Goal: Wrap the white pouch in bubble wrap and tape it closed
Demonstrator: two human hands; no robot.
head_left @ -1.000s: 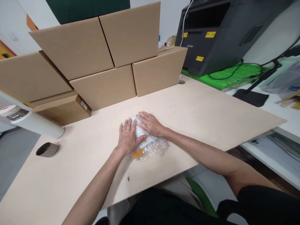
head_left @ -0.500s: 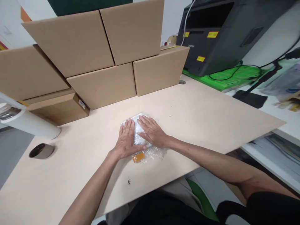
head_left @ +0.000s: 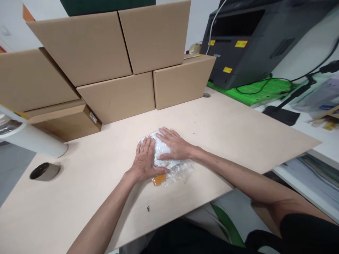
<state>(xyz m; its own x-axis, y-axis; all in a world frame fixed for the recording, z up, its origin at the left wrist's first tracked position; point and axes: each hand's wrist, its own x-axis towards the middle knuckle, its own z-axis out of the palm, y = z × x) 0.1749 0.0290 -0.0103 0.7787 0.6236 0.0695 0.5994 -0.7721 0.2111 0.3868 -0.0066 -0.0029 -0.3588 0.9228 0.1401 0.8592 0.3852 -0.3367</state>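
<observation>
A flat white item in clear bubble wrap [head_left: 161, 150] lies on the pale tabletop in front of me. My left hand [head_left: 143, 160] rests flat on its left side, fingers stretched forward and thumb reaching across the lower part. On its right side lies my right hand [head_left: 176, 144], fingers spread and pressed down. A loose flap of bubble wrap [head_left: 180, 173] sticks out toward the lower right. An orange piece [head_left: 159, 180], perhaps tape or a label, shows at the near edge beside my left thumb. The hands cover much of the item.
Cardboard boxes [head_left: 116, 97] are stacked along the back of the table [head_left: 227, 130]. To the left stand a white cylinder [head_left: 43, 139] and a metal cup [head_left: 45, 171]. A dark printer [head_left: 238, 53] sits on a green surface [head_left: 254, 94] at the back right.
My right thumb has drawn back a little across the wrap, and the right hand's fingers have shifted slightly. The left hand stays pressed on the item. The whole view has shifted slightly.
</observation>
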